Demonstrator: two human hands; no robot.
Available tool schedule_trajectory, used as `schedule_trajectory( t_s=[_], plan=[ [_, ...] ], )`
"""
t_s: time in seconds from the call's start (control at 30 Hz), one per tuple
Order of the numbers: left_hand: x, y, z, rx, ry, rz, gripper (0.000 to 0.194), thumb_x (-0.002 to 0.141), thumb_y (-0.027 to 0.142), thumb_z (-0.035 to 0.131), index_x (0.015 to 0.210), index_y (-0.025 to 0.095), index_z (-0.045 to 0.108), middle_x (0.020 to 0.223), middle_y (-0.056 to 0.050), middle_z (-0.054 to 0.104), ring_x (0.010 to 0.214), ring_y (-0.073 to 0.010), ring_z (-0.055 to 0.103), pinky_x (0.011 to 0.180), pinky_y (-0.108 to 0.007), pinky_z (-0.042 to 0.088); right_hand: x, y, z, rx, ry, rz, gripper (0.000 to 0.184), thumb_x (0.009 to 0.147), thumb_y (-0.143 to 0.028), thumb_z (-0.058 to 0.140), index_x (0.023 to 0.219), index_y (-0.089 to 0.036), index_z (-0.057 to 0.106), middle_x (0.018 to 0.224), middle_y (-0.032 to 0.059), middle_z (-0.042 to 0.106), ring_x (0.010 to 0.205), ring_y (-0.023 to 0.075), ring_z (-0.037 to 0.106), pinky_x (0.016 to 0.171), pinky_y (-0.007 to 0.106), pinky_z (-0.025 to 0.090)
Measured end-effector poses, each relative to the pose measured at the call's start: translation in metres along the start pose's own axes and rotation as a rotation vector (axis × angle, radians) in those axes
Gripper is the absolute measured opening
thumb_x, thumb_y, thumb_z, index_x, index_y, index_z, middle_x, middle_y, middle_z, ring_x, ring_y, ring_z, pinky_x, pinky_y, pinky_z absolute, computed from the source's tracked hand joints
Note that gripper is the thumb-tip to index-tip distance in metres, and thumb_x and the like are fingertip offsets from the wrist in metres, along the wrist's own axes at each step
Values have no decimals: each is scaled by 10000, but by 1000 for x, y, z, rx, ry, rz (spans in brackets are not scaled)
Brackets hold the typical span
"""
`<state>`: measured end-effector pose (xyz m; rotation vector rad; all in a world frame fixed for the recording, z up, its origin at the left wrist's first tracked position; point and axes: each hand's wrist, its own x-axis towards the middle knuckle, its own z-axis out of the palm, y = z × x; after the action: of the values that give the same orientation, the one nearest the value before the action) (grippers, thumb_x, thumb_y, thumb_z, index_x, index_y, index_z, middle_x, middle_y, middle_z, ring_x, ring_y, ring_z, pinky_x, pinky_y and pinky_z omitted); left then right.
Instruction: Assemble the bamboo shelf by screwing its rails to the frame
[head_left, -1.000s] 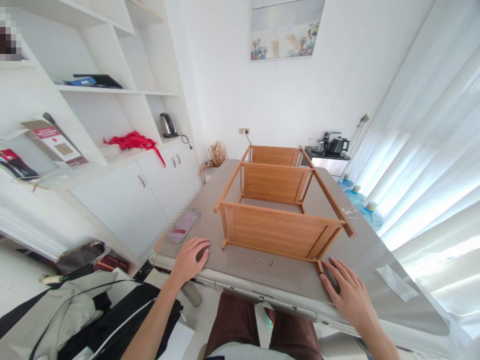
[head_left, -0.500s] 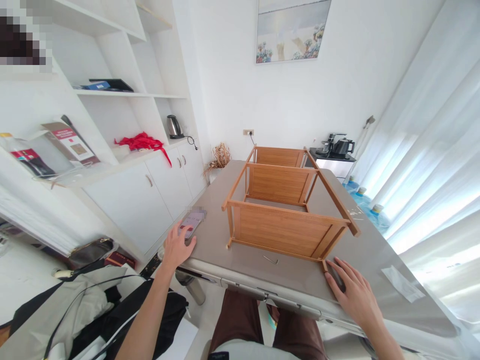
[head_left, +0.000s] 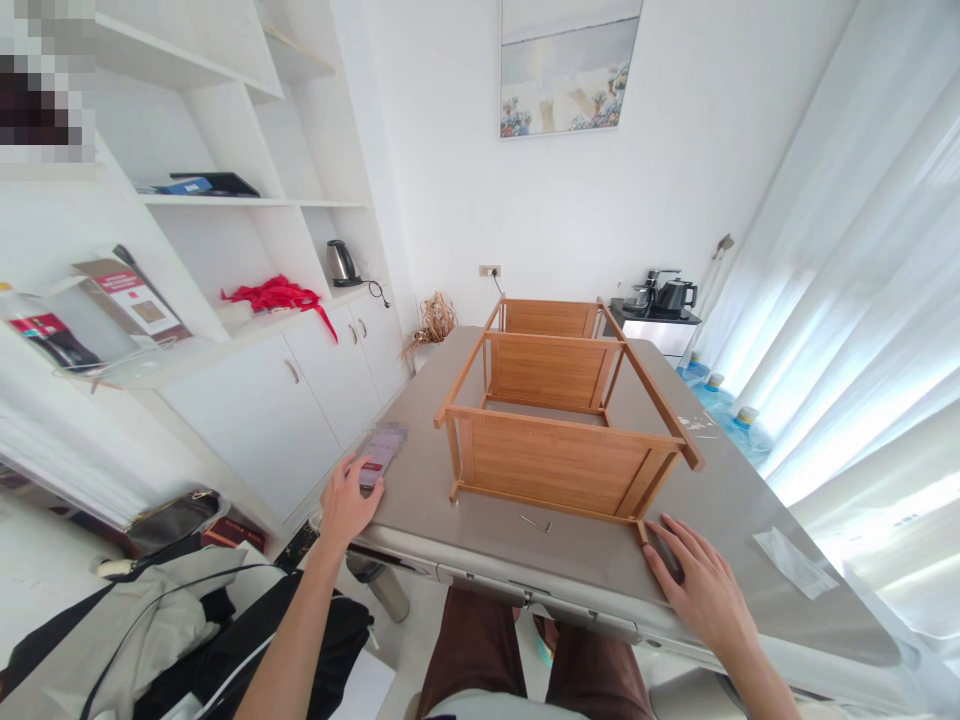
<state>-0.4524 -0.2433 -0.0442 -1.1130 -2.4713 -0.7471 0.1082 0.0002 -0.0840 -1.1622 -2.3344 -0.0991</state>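
Observation:
A wooden shelf rack (head_left: 551, 460) with several slatted-looking panels lies on its side on the grey table (head_left: 480, 560). My left hand (head_left: 351, 505) is at the table's left edge, fingers spread at the near end of a phone (head_left: 379, 458) with a lit screen. Its fingertips overlap the phone's lower part; whether they press it I cannot tell. My right hand (head_left: 697, 570) rests open on the tabletop, its fingers beside the rack's near right leg end. Between the rack and the front edge lies a small L-shaped hex key (head_left: 535, 524).
Clear plastic packaging (head_left: 795, 562) lies at the table's right. Left stand white shelves with a kettle (head_left: 342, 262), red cloth (head_left: 277, 295) and a cola bottle (head_left: 52, 335). Water bottles (head_left: 742, 425) stand by the curtain. Clothes (head_left: 172, 610) are heaped at lower left.
My left hand has moved left from the table's front edge to the phone, whose screen now shows lit. My right hand stays beside the rack's leg. The view shifts slightly.

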Motion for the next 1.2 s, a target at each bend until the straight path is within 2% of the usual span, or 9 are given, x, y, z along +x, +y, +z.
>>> schedule_trajectory(
  t_s=[0.13, 0.37, 0.47, 0.83, 1.2],
  plan=[
    [-10, 10, 1, -46, 24, 31, 455, 898, 386, 611, 1328, 239, 585, 1408, -133, 513, 1277, -333, 551, 1097, -521, 460, 0, 4, 3, -4, 14, -5, 544, 992, -598, 432, 1363, -262, 646, 1456, 89, 620, 1370, 335, 542, 1095, 540, 464],
    [-51, 53, 7, -111, 55, 67, 362, 895, 356, 629, 1242, 251, 625, 1359, -113, 541, 1192, -326, 560, 1062, -508, 484, -2, 9, 8, -3, 17, 1, 561, 985, -630, 421, 1374, -283, 631, 1465, 70, 613, 1371, 341, 541, 1080, 549, 470],
    [-60, 63, 5, -121, 72, 62, 348, 895, 336, 632, 1232, 251, 632, 1357, -114, 534, 1178, -332, 555, 1060, -512, 478, -2, 9, 8, -3, 11, -6, 566, 988, -628, 410, 1375, -278, 630, 1468, 71, 611, 1376, 340, 535, 1081, 546, 467],
    [-61, 65, 3, -110, 96, 77, 344, 893, 314, 645, 1230, 245, 637, 1412, -126, 508, 1199, -340, 548, 1079, -525, 465, -2, 5, 5, 8, 15, 15, 574, 984, -648, 394, 1345, -277, 644, 1454, 68, 622, 1369, 338, 539, 1095, 544, 449],
    [-60, 60, 9, -109, 122, 99, 327, 880, 328, 661, 1194, 236, 668, 1401, -134, 519, 1194, -341, 556, 1066, -535, 477, -2, 4, 4, 6, 32, 5, 575, 995, -653, 394, 1348, -269, 638, 1455, 73, 621, 1364, 334, 544, 1105, 544, 450]
  ],
)
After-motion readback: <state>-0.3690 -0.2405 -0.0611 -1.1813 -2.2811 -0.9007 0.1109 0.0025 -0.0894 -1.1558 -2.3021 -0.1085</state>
